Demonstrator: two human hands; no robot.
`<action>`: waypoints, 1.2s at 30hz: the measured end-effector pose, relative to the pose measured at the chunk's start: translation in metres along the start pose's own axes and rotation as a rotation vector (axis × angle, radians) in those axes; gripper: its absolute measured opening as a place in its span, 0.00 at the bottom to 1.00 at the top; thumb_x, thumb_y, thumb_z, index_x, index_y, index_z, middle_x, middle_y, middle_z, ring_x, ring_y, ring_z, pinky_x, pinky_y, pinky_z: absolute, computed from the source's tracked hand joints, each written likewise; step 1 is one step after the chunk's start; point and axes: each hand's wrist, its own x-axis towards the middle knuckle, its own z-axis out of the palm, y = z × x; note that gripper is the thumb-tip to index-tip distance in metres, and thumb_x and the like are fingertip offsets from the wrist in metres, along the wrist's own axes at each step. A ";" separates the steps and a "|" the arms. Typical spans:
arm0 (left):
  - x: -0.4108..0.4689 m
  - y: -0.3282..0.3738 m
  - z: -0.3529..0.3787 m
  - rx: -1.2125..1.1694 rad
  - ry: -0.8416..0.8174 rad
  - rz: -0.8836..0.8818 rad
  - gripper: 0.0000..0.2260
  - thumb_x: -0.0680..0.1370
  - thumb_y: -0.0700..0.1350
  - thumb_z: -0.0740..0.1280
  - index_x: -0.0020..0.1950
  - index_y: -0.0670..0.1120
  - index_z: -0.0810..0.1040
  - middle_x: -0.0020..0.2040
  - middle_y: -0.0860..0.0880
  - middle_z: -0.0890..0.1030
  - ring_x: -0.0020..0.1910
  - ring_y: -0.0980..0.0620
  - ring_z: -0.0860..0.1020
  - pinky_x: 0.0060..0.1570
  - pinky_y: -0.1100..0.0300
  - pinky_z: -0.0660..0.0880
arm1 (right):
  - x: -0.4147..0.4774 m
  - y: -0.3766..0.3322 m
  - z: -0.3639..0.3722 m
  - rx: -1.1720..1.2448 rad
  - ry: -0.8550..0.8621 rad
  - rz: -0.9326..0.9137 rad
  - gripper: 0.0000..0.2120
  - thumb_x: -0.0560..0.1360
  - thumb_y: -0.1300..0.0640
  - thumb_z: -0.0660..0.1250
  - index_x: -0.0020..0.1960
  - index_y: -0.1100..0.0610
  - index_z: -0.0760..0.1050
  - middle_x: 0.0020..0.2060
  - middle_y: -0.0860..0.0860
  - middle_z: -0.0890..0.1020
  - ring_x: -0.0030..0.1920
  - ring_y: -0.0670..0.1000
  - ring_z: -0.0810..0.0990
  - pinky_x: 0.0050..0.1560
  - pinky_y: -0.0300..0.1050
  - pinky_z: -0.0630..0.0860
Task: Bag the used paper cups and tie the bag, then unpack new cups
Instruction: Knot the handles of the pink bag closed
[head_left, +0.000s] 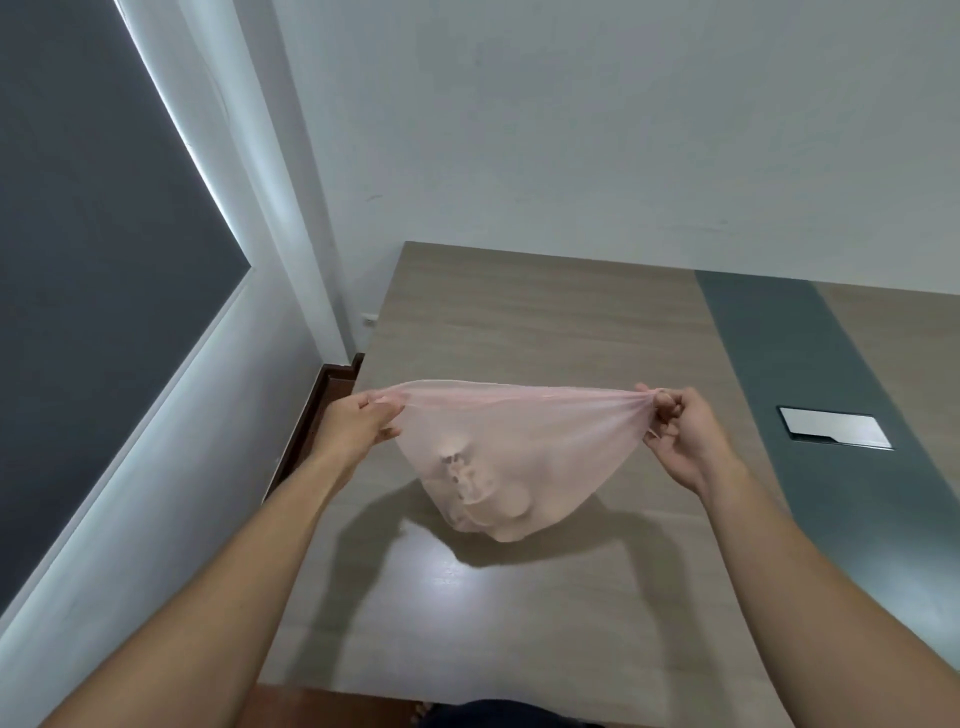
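Left hand (358, 423): fingers curled, thumb and fingertips pinching the left end of the bag's top edge. The film covers the fingertips, so the exact grip is hard to read.

Right hand (680, 431): fingers curled tight round the right end of the top edge, which is gathered into a thin twisted tail. A short scrap of film pokes out below the knuckles.

Both forearms reach in from the bottom corners, cut off by the frame edge.

Bag (545, 447): thin, pale pink, translucent plastic. The top edge is stretched taut between the two hands, nearly level, and the body sags into a rounded pouch below, left of centre. It is held over the middle of the table; the bottom seems to hang clear of the top, though I cannot be sure of the gap.

Cups (467, 478): only pale crumpled lumps with darker patches seen through the film, low in the pouch. Number and shape cannot be made out.

Table (519, 322): light wood grain, glossy, with a glare spot and the bag's shadow (519, 553) under the pouch. A dark grey strip (810, 364) runs along the right side, with a metal plate (834, 427) set in it.

Beyond: pale wall, dark blind (93, 260) at left.
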 end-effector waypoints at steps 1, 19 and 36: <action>0.001 -0.008 0.000 0.082 -0.010 0.036 0.06 0.84 0.36 0.74 0.54 0.46 0.89 0.47 0.55 0.92 0.49 0.55 0.86 0.43 0.65 0.85 | 0.002 0.004 -0.002 0.003 0.009 0.004 0.16 0.81 0.62 0.57 0.37 0.54 0.74 0.43 0.48 0.90 0.44 0.47 0.83 0.53 0.43 0.80; -0.026 0.014 0.048 -0.613 -0.177 -0.049 0.25 0.91 0.52 0.57 0.34 0.47 0.69 0.36 0.45 0.83 0.37 0.50 0.85 0.59 0.52 0.81 | 0.025 0.046 -0.019 -0.286 0.210 0.107 0.17 0.83 0.58 0.54 0.53 0.56 0.82 0.50 0.50 0.86 0.35 0.51 0.72 0.36 0.44 0.70; -0.041 -0.026 0.095 1.346 -0.428 0.415 0.13 0.84 0.57 0.72 0.50 0.50 0.92 0.46 0.47 0.90 0.47 0.44 0.84 0.45 0.52 0.80 | -0.009 0.050 0.040 -0.371 -0.077 0.075 0.15 0.79 0.55 0.60 0.34 0.49 0.75 0.36 0.48 0.83 0.33 0.49 0.70 0.36 0.45 0.65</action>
